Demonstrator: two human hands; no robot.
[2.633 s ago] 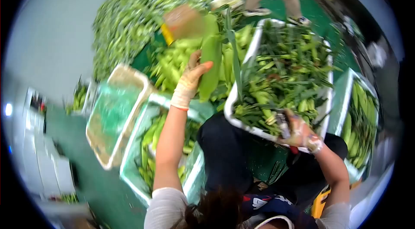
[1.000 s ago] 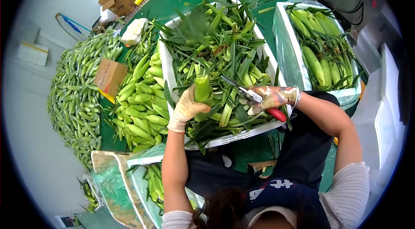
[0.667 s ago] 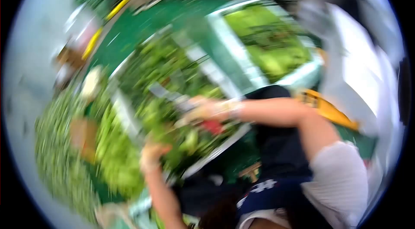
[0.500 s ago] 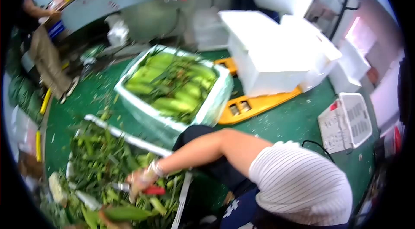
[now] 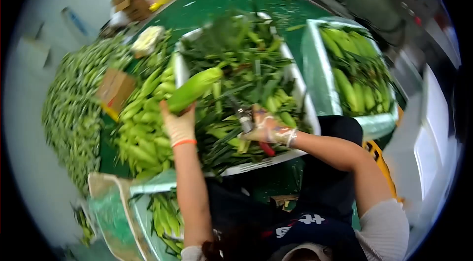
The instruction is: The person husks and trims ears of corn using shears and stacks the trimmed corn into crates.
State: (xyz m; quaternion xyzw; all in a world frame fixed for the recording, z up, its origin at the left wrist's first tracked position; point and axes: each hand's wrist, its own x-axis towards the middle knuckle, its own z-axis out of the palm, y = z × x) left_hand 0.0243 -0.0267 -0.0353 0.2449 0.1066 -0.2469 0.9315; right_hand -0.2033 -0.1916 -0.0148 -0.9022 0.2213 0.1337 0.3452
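At the nine o'clock side of the white crate [image 5: 266, 162], the gloved left hand [image 5: 179, 122] is wrapped around the lower end of a green ear of corn [image 5: 197, 88], some fingers hidden beneath it. The ear slants up across the crate's rim, its far end toward two o'clock. It looks moderately heavy and firm at the core, under smooth husk that may slide a little and bruise or tear if squeezed hard. The thick middle or lower part would probably give the surest hold; the far end likely gives less to grip, and the glove should help against slipping.

Toward four o'clock from the ear, the gloved right hand [image 5: 268, 128] is closed around red-handled shears [image 5: 245, 119], blades toward eleven o'clock; blur hides whether these are apart. The shears look stiff, best held by the handles.

Beneath both lie leafy trimmings [image 5: 236, 71], light and limp by the look of them. A heap of bare-topped green ears [image 5: 143, 145] lies at eight o'clock from the left hand, a cardboard box [image 5: 117, 88] at ten. At two o'clock from the right hand stands a plastic-lined box [image 5: 377, 125] of ears.
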